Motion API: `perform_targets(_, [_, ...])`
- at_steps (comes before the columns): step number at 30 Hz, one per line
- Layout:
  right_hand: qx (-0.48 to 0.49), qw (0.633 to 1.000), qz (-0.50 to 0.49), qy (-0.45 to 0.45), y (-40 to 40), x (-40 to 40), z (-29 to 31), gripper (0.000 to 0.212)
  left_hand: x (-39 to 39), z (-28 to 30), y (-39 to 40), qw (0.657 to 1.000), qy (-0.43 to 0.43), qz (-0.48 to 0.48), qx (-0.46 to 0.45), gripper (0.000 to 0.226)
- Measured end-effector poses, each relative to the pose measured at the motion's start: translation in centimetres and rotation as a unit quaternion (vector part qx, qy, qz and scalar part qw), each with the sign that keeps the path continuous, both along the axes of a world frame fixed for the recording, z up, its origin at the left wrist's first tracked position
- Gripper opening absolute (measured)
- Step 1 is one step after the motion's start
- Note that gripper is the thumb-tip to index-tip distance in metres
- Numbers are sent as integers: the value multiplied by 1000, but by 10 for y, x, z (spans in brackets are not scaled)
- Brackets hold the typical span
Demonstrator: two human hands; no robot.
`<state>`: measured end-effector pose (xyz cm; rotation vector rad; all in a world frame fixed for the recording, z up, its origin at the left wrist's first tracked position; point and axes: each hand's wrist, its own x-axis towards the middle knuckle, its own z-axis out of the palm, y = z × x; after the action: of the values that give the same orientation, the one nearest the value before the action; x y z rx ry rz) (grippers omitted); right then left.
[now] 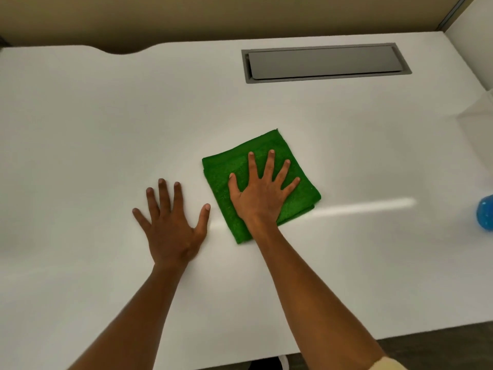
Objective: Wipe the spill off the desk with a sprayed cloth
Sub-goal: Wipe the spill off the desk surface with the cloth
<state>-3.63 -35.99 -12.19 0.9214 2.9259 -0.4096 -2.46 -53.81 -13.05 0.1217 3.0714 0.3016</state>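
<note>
Our right hand [262, 193] spread flat, pressing the folded green cloth [260, 182] mid-desk, our left hand [172, 222] splayed palm-down on bare white desk [106, 116] just beside it, blue object [485, 212] at right edge, grey cable hatch [325, 62] far side.

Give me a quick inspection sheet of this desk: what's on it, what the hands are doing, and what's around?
Surface: white desk, with a bright streak of reflected light; no spill clearly visible.
Job's things: folded green cloth lying flat on the desk; no spray bottle clearly seen.
Clutter: a blue rounded object at the right edge, cut off by the frame.
Hands: right hand spread flat on the cloth; left hand spread flat on the bare desk beside it.
Cables: nothing seen; a grey cable hatch sits closed at the back.
Surroundings: beige wall behind, dark floor below.
</note>
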Motion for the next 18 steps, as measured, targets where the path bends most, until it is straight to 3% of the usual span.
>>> perform_targets(8, [4,1000,10,-4,20,-45,-1,76,-2,-2,0,1000,-5,3,5,87])
perform_targets(18, [14,1000,21,4,31,-10,-2,75,-2,0,-1,1000,-6,-2,7,89])
